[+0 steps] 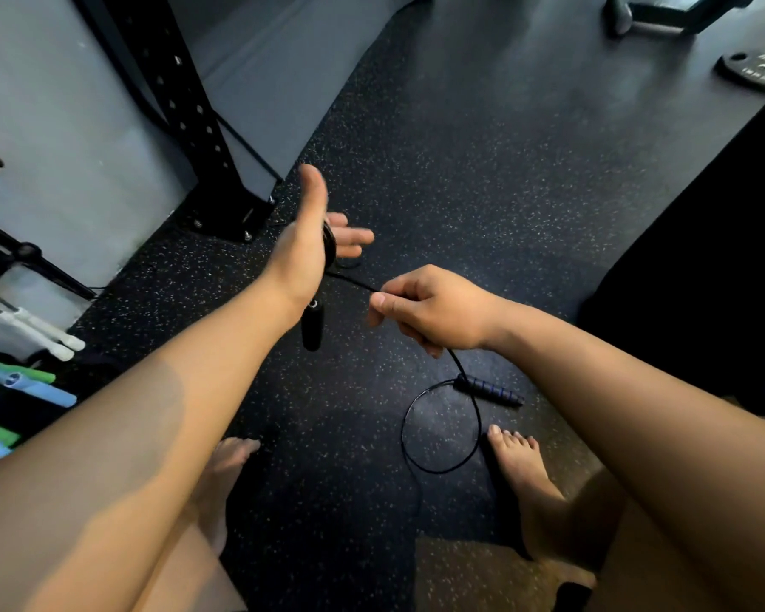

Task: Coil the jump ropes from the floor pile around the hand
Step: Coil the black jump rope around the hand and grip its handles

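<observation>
Gym, likely a small training room. Black rubber floor (438, 170) with pale speckles throughout. Black steel rack upright (182, 103) with a row of holes, its base plate bolted to the floor. Behind the upright, a plain grey wall (63, 125). Left of the upright's base, white handles (40, 333) and green and blue foam grips (27, 382) lie piled by the wall. Far right of the upright, a black weight plate (756, 70) lies flat on the floor. Bare feet (522, 470) on the rubber.
</observation>
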{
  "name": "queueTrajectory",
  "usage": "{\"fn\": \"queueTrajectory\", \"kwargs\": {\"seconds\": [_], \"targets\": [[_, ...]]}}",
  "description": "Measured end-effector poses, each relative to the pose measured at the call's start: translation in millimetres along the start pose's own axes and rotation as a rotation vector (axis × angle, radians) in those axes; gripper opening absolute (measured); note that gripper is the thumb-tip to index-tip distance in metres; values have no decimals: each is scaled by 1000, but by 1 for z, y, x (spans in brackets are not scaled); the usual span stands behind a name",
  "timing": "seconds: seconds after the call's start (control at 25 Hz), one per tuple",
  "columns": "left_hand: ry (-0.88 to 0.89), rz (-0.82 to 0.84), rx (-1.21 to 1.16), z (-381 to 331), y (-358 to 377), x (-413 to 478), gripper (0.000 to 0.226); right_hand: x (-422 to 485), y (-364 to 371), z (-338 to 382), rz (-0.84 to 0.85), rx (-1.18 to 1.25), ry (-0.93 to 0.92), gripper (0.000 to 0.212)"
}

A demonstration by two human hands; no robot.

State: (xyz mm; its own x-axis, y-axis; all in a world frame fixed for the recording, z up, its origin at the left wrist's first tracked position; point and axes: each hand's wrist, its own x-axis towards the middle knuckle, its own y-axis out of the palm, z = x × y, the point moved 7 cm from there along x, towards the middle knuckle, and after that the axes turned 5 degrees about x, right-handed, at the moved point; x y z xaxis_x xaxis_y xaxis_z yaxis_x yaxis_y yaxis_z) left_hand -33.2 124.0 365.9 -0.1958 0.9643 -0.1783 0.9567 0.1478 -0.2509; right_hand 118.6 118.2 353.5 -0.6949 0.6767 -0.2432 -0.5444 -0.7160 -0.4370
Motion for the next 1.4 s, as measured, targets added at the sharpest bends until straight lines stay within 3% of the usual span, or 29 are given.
{"fn": "queueTrajectory", "kwargs": {"seconds": [0.12,0.24,0.4,0.6,0.84,1.0,1.16,1.4], "targets": [[-96,218,341,10,15,-10,119,-3,-15,10,-105,-37,-69,36],[-174,525,413,16,35,-28,119,-6,-30,12,-208,-90,-148,38],[-235,781,272,15,51,-43,119,-9,-38,7,-284,-160,-224,43],[-195,904,-18,0,53,-48,117,-7,-43,4,-388,-228,-356,46],[-142,860,-323,-16,44,-48,114,-7,-36,9,-418,-359,-482,27],[-124,695,-526,-22,40,-42,118,1,-31,-11,-380,-440,-299,25],[-93,525,-704,-21,34,-34,122,8,-18,-38,-191,-589,-32,18],[-2,319,-829,-20,24,-20,126,4,11,-45,153,-366,115,18]]}}
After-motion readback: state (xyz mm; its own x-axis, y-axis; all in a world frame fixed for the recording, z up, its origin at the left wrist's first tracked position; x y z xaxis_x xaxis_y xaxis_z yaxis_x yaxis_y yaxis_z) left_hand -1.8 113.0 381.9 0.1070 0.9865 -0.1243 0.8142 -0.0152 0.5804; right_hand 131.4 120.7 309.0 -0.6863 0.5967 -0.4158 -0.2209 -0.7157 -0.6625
